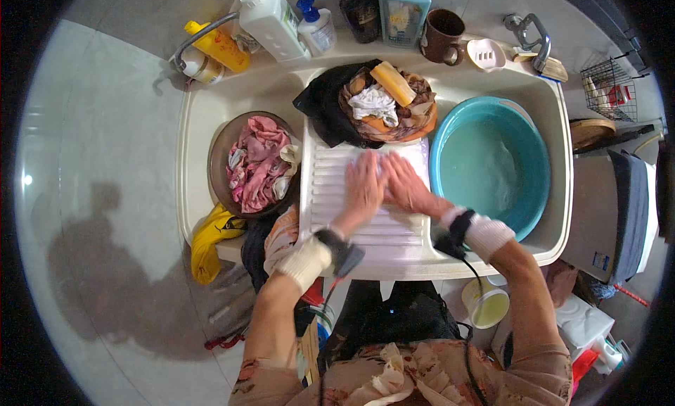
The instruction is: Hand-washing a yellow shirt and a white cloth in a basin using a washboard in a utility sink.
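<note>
On the ridged white washboard (337,216) of the sink, my left hand (365,187) and my right hand (408,187) press down side by side, blurred by motion. Under and between them shows a little of a pale lavender cloth (384,166), mostly hidden by the fingers. Just beyond my fingertips a heap of brown and orange patterned cloth (422,123) lies beside a black cloth (329,108). A white cloth (373,102) and a yellowish bar of soap (393,84) rest on that heap. To the right stands a turquoise basin (437,166) of cloudy water (480,168).
Left of the washboard, a brown bowl (217,181) holds pink clothes (258,163). A yellow cloth (205,253) hangs over the sink's front left edge. Several bottles (271,23), a brown mug (443,34) and a soap dish (486,55) line the back ledge near a tap (543,42).
</note>
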Motion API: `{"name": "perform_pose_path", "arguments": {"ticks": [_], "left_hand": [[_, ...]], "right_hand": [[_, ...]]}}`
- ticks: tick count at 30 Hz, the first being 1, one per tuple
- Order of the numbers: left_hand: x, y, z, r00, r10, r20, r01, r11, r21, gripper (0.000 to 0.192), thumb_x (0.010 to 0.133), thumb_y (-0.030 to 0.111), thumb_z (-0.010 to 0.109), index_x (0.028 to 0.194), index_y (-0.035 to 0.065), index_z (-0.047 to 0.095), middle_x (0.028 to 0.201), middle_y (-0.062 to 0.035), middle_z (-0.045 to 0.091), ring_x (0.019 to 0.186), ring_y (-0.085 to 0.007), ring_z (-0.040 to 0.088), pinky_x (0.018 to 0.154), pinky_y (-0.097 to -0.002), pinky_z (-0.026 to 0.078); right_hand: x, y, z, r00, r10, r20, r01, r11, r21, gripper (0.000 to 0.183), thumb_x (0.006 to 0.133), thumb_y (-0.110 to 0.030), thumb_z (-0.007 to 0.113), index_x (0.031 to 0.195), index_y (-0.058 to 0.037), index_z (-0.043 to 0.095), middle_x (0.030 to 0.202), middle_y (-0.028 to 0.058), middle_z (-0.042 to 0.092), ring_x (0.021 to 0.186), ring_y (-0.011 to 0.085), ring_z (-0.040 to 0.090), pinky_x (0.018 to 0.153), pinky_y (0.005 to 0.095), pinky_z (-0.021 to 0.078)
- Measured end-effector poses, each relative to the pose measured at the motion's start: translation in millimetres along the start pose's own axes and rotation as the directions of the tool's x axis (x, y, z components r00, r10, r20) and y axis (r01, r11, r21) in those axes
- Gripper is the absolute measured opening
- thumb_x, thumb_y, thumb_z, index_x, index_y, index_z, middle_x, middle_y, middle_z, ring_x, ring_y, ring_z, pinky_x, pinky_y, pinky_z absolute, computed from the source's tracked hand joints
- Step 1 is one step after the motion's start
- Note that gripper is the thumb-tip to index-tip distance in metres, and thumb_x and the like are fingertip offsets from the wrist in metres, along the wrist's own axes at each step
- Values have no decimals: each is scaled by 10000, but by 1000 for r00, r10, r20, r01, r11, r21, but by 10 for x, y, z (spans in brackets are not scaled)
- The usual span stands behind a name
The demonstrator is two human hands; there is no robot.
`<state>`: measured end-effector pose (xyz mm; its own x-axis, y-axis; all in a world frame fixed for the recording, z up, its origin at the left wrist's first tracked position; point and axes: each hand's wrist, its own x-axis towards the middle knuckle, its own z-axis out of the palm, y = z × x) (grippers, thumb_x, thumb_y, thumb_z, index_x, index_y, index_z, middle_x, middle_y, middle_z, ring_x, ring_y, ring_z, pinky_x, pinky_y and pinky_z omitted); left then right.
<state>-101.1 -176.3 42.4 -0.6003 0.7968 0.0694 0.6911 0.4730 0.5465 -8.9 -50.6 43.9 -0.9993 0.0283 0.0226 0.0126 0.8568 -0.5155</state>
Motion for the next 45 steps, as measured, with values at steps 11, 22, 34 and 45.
{"name": "perform_pose_path", "arguments": {"ticks": [11,22,34,45], "left_hand": [[127,124,-30,991,19,130,-27,998,62,445,897,308,408,1223,6,404,1342,-179,336,1249,-329,316,1013,-536,176],[264,-133,-58,976,112,186,-153,963,223,474,891,306,411,1256,6,382,1357,-169,318,1284,-345,253,994,-606,118],[52,-89,-81,952,197,235,-267,911,315,503,905,306,387,1285,-20,338,1360,-181,315,1286,-324,254,1007,-582,112],[91,-31,-153,920,185,346,-291,914,283,565,875,381,437,1316,42,339,1394,-227,220,1317,-388,144,1016,-596,100]], "right_hand": [[-10,148,63,998,4,-67,-7,999,-46,724,799,-395,550,1311,25,257,1326,212,298,1258,398,253,1020,513,219],[87,155,45,998,26,-49,-26,1000,-6,778,851,-506,423,1353,35,176,1388,262,202,1309,405,162,1043,533,158],[-15,17,5,999,16,29,-16,1000,10,918,788,-619,442,1369,28,147,1404,253,189,1334,355,130,1054,541,118],[-9,21,45,999,-4,-37,2,999,-51,897,775,-588,494,1347,39,203,1378,251,241,1310,378,186,1040,540,154]]}}
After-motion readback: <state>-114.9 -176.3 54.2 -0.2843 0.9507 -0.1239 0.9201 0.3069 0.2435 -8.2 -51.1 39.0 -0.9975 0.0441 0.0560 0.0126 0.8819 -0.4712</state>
